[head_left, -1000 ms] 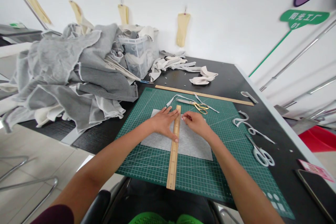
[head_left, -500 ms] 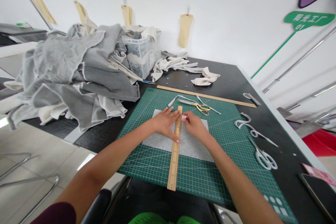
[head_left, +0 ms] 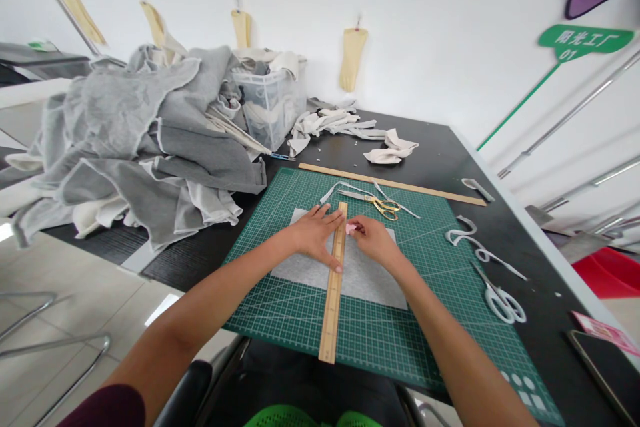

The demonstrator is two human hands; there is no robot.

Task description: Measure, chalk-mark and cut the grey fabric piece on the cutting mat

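Note:
A wooden ruler (head_left: 331, 313) lies lengthwise across a grey fabric piece (head_left: 373, 280) on the green cutting mat (head_left: 280, 320). My left hand (head_left: 315, 237) is spread flat, pressing on the ruler and the fabric left of it. Just right of the ruler, my right hand (head_left: 371, 237) pinches a small pink piece (head_left: 351, 229) against the fabric. Gold-handled scissors (head_left: 383, 205) rest above the fabric beside thin grey strips (head_left: 345, 184).
A long wooden ruler (head_left: 395, 184) lies along the mat's far edge. White-handled scissors (head_left: 504, 303), a curled strip (head_left: 485, 255) and a phone (head_left: 607, 373) are at the right. Heaped grey cloth (head_left: 125, 120) and a clear bin (head_left: 270, 107) stand at the left and back.
My right hand has shifted very slightly, and the pink piece shows a little more. My left hand and the ruler beneath it have stayed in place.

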